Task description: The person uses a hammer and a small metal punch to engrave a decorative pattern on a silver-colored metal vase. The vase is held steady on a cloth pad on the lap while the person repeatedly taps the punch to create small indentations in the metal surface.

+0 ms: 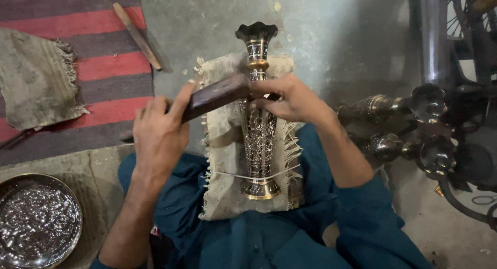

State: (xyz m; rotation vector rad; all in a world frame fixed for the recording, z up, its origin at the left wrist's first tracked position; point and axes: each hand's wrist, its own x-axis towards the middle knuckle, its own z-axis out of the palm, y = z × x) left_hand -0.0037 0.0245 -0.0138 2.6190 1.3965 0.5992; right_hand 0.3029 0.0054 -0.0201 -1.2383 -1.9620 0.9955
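Mid-engraving, I judge: my left hand (158,132) grips a dark flat wooden mallet (215,97), my right hand (290,101) pinches something small, unclear, against the black-and-brass fluted vase (259,129) lying on burlap cloth (222,186) across my lap. Next strike needs steady aim. One vase here, two similar vases (378,126) right, one hammered metal bowl (39,220).

— What is the person wearing?
— A teal-blue garment with sleeves pushed up above the elbows, forearms bare. The left hand (158,132) and right hand (290,99) wear no gloves.
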